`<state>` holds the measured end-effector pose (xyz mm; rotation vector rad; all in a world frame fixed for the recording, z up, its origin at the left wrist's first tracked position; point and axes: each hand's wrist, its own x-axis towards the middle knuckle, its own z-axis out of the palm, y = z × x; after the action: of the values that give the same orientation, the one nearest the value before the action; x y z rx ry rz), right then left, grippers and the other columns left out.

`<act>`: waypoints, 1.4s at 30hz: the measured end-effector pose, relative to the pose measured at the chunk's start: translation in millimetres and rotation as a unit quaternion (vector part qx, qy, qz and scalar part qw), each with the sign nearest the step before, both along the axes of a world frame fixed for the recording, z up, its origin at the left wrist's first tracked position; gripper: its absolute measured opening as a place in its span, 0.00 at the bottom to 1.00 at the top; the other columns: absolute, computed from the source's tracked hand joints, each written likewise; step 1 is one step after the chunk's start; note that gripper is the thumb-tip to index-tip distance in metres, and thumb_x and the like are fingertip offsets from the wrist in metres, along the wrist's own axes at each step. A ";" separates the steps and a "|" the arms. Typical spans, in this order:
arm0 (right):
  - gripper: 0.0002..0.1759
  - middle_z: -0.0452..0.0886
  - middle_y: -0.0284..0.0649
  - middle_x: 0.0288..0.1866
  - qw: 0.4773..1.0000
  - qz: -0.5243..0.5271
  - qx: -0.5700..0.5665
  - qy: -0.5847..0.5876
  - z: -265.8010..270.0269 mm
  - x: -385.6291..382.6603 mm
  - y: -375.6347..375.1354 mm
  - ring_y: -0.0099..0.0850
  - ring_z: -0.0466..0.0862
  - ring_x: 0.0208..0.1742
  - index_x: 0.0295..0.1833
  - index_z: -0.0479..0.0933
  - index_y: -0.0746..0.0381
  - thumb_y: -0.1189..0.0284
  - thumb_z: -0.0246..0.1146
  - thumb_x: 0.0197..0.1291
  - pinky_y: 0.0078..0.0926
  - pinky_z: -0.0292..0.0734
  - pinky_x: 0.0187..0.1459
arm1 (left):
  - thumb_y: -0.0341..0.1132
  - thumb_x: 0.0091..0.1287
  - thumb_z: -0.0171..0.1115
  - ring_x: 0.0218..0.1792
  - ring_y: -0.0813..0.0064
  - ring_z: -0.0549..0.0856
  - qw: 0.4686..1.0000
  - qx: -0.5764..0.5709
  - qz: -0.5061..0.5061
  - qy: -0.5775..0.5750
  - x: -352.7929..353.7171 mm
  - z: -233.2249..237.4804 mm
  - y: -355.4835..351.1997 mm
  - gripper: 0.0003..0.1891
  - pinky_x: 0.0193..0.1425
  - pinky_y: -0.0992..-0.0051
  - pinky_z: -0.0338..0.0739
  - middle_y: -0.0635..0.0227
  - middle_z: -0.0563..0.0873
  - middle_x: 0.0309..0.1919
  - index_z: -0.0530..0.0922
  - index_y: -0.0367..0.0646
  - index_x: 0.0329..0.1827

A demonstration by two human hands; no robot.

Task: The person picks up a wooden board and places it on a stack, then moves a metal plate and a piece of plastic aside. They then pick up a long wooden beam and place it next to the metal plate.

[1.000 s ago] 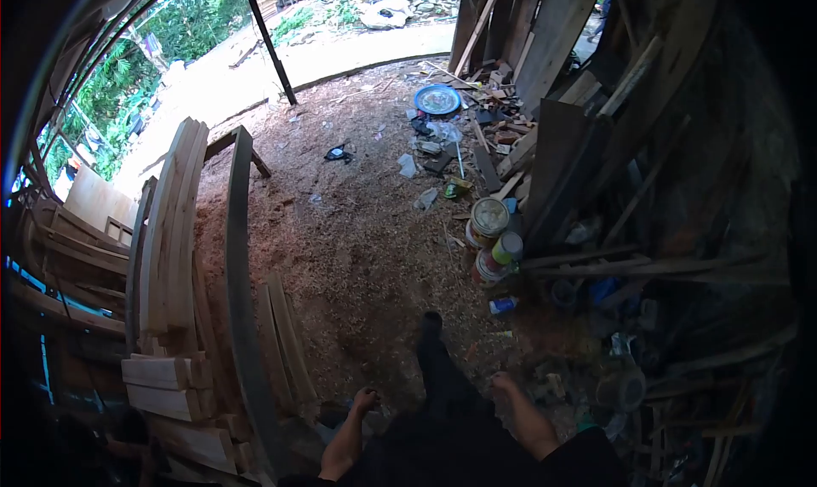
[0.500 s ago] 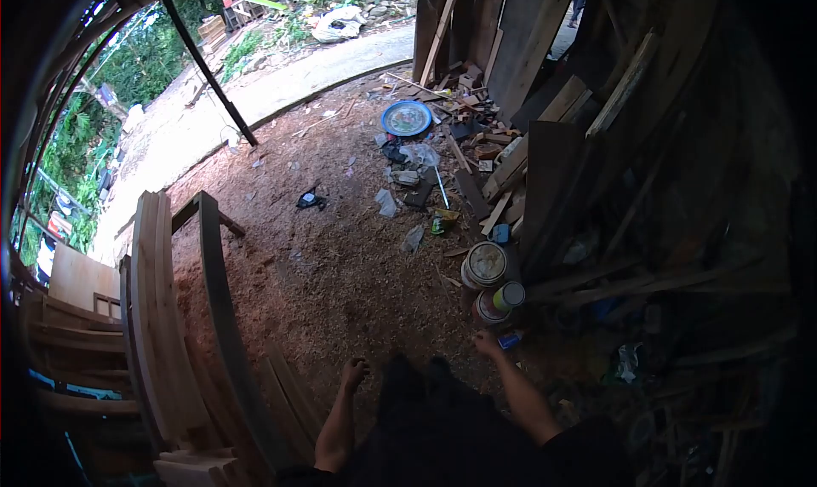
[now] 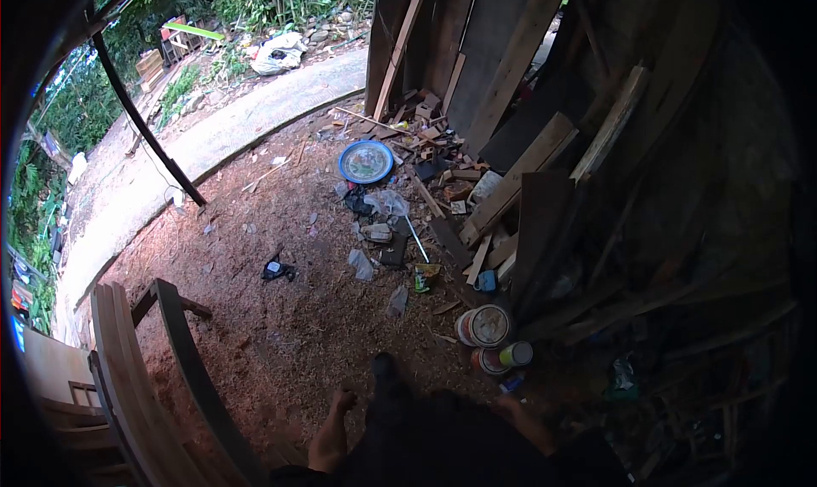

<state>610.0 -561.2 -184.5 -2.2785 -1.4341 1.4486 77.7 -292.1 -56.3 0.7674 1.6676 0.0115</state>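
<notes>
My left hand (image 3: pixel 341 399) hangs at my side above the sawdust floor (image 3: pixel 281 334), fingers loosely curled with nothing in them. My right hand (image 3: pixel 508 403) swings low near my hip, close to two paint cans (image 3: pixel 485 326) and a small bottle (image 3: pixel 516 353) on the ground; its fingers are hard to make out and it holds nothing that I can see. My dark-trousered leg and shoe (image 3: pixel 384 369) are stepped forward between the hands.
Stacked curved planks (image 3: pixel 136 385) stand at the lower left. Boards lean against the wall at right (image 3: pixel 545 146). A blue plate (image 3: pixel 366 161), plastic litter and wood scraps lie by the wall. A slanted post (image 3: pixel 145 129) and a concrete path (image 3: pixel 213 138) lie beyond.
The view has swung right and forward; the plank stack slid to the lower left. Both arms swing as I walk, and my right hand dropped back from the cans toward my hip.
</notes>
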 end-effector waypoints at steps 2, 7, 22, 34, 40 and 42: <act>0.15 0.79 0.46 0.35 0.958 -0.273 -0.017 0.091 57.5 -52.1 80.0 0.36 0.80 0.33 0.44 0.73 0.66 0.67 0.52 0.56 0.38 0.74 0.32 | 0.34 0.55 0.52 0.24 0.71 0.81 0.996 0.059 -0.003 -0.071 -1.2 14.1 51.6 0.14 0.25 0.73 0.73 0.61 0.81 0.27 0.76 0.37 0.42; 0.10 0.79 0.44 0.33 0.921 -0.365 0.022 0.133 124.4 -88.6 217.3 0.32 0.80 0.32 0.38 0.75 0.65 0.71 0.54 0.54 0.31 0.73 0.34 | 0.37 0.56 0.52 0.27 0.72 0.82 0.993 0.072 -0.084 -0.043 10.9 23.3 153.7 0.17 0.30 0.73 0.75 0.60 0.82 0.28 0.75 0.37 0.44; 0.14 0.79 0.45 0.38 0.941 -0.280 -0.165 0.093 180.7 -62.4 445.5 0.37 0.81 0.31 0.40 0.75 0.65 0.67 0.52 0.53 0.32 0.77 0.29 | 0.39 0.61 0.51 0.31 0.69 0.82 0.983 -0.025 -0.161 -0.085 97.1 38.9 394.9 0.16 0.31 0.71 0.75 0.61 0.81 0.37 0.72 0.39 0.48; 0.16 0.77 0.39 0.35 0.836 -0.476 0.272 0.020 169.4 127.7 546.0 0.27 0.79 0.31 0.46 0.71 0.64 0.62 0.53 0.59 0.24 0.74 0.31 | 0.41 0.61 0.51 0.22 0.75 0.79 0.931 0.073 -0.297 -0.197 377.7 71.0 626.2 0.15 0.21 0.78 0.70 0.66 0.80 0.25 0.73 0.37 0.41; 0.19 0.77 0.38 0.34 0.716 -0.567 0.356 0.199 311.8 212.6 590.1 0.25 0.79 0.29 0.50 0.70 0.64 0.61 0.53 0.60 0.23 0.75 0.32 | 0.44 0.62 0.52 0.23 0.77 0.78 0.887 0.033 -0.349 -0.300 538.8 93.3 688.7 0.17 0.23 0.78 0.71 0.66 0.80 0.29 0.72 0.39 0.44; 0.20 0.78 0.38 0.34 0.748 -0.541 0.381 0.048 330.6 253.2 602.2 0.25 0.80 0.31 0.50 0.69 0.64 0.60 0.54 0.59 0.25 0.75 0.35 | 0.45 0.62 0.52 0.23 0.77 0.78 0.874 0.031 -0.376 -0.305 589.4 89.5 715.9 0.16 0.24 0.78 0.71 0.67 0.80 0.31 0.72 0.41 0.44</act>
<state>863.2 41.0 146.1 -1.7953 -0.2931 0.4386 667.1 423.9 33.2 1.2695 0.7018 -0.2198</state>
